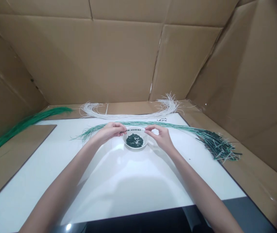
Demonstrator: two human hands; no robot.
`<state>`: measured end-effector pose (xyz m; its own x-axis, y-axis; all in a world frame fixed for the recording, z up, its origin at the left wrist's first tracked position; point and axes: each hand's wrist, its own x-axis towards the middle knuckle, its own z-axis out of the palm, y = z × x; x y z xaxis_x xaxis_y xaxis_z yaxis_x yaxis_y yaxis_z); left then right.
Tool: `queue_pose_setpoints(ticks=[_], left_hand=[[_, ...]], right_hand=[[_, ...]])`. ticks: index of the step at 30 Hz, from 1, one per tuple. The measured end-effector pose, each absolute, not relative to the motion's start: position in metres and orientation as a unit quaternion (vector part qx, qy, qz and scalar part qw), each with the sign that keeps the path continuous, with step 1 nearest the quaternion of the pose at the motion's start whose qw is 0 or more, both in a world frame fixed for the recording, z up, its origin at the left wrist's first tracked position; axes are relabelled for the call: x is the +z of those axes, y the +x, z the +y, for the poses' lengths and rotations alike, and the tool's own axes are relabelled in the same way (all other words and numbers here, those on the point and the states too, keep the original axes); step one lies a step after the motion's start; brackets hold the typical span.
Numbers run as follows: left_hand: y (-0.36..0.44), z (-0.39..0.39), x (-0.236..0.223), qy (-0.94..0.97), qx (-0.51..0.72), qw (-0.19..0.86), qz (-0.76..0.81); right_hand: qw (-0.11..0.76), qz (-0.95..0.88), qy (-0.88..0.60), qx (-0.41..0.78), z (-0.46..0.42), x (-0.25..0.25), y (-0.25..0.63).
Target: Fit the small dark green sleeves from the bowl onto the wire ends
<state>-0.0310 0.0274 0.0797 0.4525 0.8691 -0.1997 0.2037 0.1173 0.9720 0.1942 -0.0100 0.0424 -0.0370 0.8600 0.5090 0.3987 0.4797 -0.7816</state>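
Over a small white bowl (145,144), a thin strand threaded with dark beads (135,130) runs level between my two hands. At its left end, my left hand (110,131) is closed with the fingertips pinching it. On the other side, my right hand (161,134) pinches the strand between thumb and forefinger. Inside the bowl lies a heap of small dark green beads (134,140). Just behind the hands, a long bundle of green strands (177,125) stretches across the white board, its right end thick with dark beaded tips (219,147).
A bundle of white strands (128,116) curves along the back edge. Several loose dark beads (162,119) lie in front of it. Plain green strands (31,121) rest at the left. Brown cardboard walls (119,58) enclose the back and sides of the white board (128,187).
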Motion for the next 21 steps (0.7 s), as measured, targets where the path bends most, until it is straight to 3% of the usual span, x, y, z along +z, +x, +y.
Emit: queue_pose_setpoints(ticks=[8,13,21], left_hand=[[-0.006,-0.004,0.086,0.796,0.29,0.352,0.399],[0.004,-0.008,0.073,0.804,0.286,0.312,0.419],[0.004,-0.005,0.068,0.775,0.3,0.344,0.437]], right_hand=[[0.505,-0.726,-0.425,0.193,-0.022,0.043,0.175],[0.525,-0.715,-0.439,0.139,-0.025,0.041,0.168],[0.512,-0.735,-0.44,0.072,-0.026,0.041,0.166]])
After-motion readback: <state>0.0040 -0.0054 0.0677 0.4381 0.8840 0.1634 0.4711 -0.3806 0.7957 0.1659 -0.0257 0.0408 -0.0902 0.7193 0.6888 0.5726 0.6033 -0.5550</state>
